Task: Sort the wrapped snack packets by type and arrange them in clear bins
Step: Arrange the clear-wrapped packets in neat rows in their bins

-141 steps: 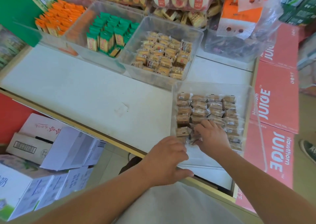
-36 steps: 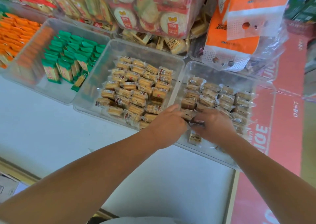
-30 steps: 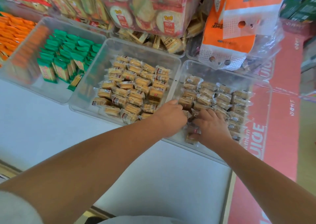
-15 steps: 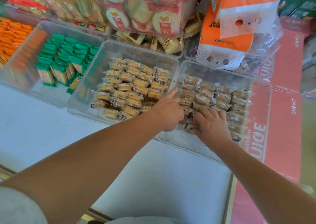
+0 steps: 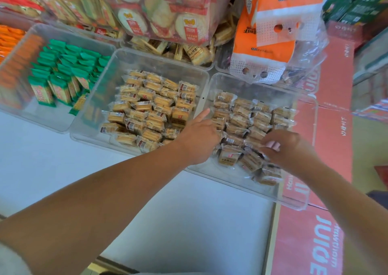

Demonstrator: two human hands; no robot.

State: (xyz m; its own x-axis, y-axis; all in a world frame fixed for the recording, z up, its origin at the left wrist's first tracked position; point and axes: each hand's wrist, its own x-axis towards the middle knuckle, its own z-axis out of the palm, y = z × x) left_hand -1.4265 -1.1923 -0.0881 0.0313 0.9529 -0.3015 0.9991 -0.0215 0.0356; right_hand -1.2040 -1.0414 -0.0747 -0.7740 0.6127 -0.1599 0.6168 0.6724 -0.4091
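left hand (image 5: 199, 140) in the bin (image 5: 237, 180), index out, grip unclear; right hand (image 5: 290, 148) curls on loose packets (image 5: 227, 156). nudge them flush with the rows (image 5: 241, 115), gently.

Wide open across the white tabletop (image 5: 199, 222), lower centre. Walled off mid-frame by clear bins (image 5: 92, 127) side by side. Crowded up top by stacked snack bags (image 5: 163, 12), an orange bag (image 5: 270, 33) overhanging the right bin (image 5: 231, 182).

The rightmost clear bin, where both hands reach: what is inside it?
Rows of brown wrapped snack packets lie in the rightmost clear bin. The left hand and the right hand cover some packets, so what is under them cannot be seen.
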